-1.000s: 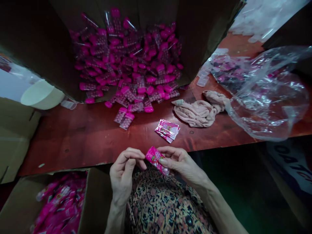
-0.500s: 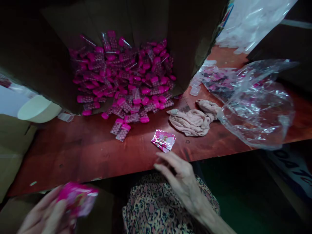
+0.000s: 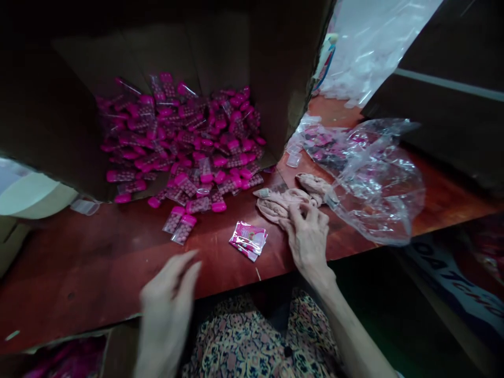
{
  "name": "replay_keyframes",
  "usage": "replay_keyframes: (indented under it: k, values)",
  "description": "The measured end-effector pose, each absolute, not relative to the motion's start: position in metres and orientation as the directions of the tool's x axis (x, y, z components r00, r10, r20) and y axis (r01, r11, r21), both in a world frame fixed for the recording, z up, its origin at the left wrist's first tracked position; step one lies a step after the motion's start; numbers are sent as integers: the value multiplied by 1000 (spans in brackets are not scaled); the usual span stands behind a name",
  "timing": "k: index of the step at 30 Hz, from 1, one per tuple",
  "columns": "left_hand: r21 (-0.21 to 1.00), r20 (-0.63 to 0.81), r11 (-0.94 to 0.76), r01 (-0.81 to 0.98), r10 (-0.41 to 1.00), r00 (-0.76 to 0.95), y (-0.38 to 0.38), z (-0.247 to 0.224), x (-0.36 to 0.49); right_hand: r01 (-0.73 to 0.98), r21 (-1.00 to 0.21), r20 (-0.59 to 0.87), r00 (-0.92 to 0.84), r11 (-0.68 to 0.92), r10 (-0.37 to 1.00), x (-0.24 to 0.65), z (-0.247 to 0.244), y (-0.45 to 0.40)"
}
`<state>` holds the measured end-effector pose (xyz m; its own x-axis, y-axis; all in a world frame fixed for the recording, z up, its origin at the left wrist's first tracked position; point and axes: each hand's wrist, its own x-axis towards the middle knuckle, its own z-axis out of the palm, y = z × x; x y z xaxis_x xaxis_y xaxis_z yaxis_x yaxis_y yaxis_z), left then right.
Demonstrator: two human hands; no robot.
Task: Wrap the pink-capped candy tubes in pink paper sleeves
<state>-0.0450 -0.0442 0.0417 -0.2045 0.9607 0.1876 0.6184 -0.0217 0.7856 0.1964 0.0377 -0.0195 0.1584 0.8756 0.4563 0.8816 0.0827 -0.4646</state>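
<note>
Right hand (image 3: 309, 236) rests its bent fingertips on the crumpled pale pink cloth (image 3: 271, 208), thumb and fingers nearly together; whether they pinch a fold cannot be told. Left hand (image 3: 168, 296), blurred, hangs by the near edge of the red tabletop (image 3: 98, 257), thumb and fingers parted, seemingly holding nothing. Between both hands, glossy printed pink wrappers (image 3: 249, 239) lie flat and overlapping, where either can reach them. Farther back, pink-capped pellet bottles (image 3: 205, 170) spill from the cardboard box (image 3: 271, 79) because its open side faces the hands; two of them lie in front of the rest
</note>
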Motion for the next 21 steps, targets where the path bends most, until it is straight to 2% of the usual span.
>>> replay_keyframes:
  k: [1,3,8,12,16,21]
  values:
    - [729,172,-89,679,984,-55,-16,45,-17,884,-459,450,146,88,881,203,-21,42]
    - [578,159,-324,748,945,287,38,46,37,876,-468,457,128,116,880,213,-26,52]
    - [553,86,-463,693,859,505,121,16,100,842,-515,499,142,161,855,220,-33,76]
    - [617,69,-481,623,822,566,137,2,89,817,-559,514,207,143,832,218,-31,78]
    - [737,64,-428,523,815,576,138,8,72,792,-602,515,288,101,807,199,-24,52]
    - [870,73,-265,417,904,421,126,21,34,760,-614,435,98,215,895,155,-18,30]
